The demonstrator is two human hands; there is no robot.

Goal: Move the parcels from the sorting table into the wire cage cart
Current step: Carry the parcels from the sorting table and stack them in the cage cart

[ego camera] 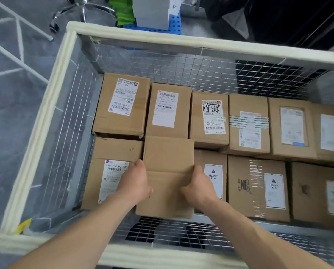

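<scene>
A plain brown cardboard parcel (pixel 167 164) with no label on top is held inside the wire cage cart (pixel 51 105), in the near row between two other boxes. My left hand (pixel 136 181) grips its left side and my right hand (pixel 198 184) grips its right side. To its left lies a labelled parcel (pixel 112 152); to its right a parcel marked HEAVY (pixel 213 171) is partly hidden by my right hand. Whether the held parcel touches the cart floor is hidden.
Two rows of cardboard parcels fill the cart, including the far-left box (pixel 121 103) and another HEAVY box (pixel 257 187). The cart rim is padded in cream foam (pixel 181 257). Beyond stand a blue crate (pixel 174 26), a chair base (pixel 81 10) and white frame legs (pixel 17 35).
</scene>
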